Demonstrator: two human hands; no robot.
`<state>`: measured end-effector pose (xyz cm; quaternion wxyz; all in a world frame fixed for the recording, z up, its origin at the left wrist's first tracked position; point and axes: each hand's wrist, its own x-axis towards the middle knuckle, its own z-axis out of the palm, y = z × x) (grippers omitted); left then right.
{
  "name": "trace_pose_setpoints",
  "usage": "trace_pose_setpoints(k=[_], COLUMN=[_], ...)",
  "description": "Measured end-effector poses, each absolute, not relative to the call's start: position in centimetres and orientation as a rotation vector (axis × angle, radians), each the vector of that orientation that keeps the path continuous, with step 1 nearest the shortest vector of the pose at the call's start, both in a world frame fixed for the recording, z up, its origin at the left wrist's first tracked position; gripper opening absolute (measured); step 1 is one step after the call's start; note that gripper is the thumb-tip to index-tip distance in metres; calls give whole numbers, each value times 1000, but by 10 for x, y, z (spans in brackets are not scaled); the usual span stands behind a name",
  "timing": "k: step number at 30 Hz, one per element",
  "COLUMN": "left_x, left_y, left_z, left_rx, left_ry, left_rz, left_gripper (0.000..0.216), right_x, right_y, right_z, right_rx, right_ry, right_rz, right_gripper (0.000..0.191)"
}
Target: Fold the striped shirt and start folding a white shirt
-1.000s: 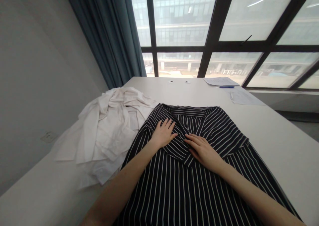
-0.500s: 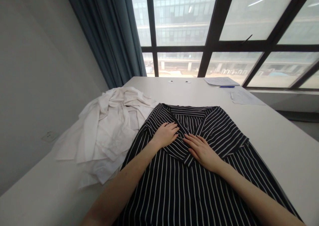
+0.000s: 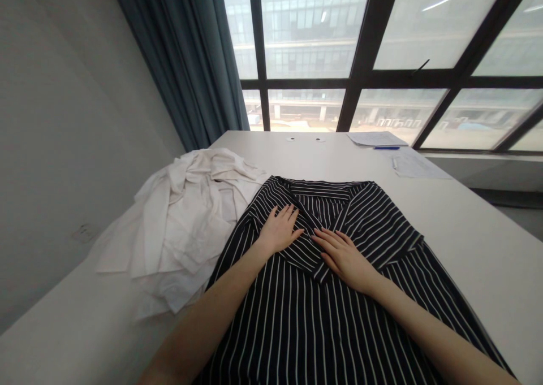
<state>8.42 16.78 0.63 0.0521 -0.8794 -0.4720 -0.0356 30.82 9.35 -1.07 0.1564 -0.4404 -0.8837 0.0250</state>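
Observation:
A black shirt with white stripes (image 3: 297, 317) lies spread on the white table (image 3: 479, 221), its collar end toward the window. My left hand (image 3: 280, 230) rests flat on the left side of the collar area, fingers stretched and slightly spread. Just to its right, my right hand (image 3: 345, 260) lies palm down near the middle of the shirt front, its fingers extended toward the left. Neither hand grips the cloth. The lower part of the shirt runs out of view at the bottom.
Crumpled white clothing (image 3: 182, 221) is heaped to the left, touching the striped shirt. Paper sheets (image 3: 419, 164) and a blue pen (image 3: 386, 147) lie at the far right. Beyond the table are a window (image 3: 309, 29) and a blue curtain (image 3: 190, 51).
The fingers of my left hand have turned to point more away from me and spread a little. My right hand and the shirt look unmoved.

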Motion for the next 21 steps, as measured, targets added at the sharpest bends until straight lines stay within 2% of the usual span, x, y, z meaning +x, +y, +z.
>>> trace_pose_setpoints(k=[6, 12, 21], left_x=[87, 87, 86], left_y=[166, 166, 166], left_z=[12, 9, 8], left_rx=[-2692, -2769, -2798], left_ry=[-1216, -1070, -1156], left_rz=[-220, -197, -143], left_gripper=[47, 55, 49], right_x=[309, 308, 308], right_y=[94, 94, 94], right_z=[-11, -11, -11], right_rx=[-1255, -1254, -1273], right_ry=[-2538, -2541, -2553], right_rz=[70, 59, 58], right_gripper=[44, 43, 44])
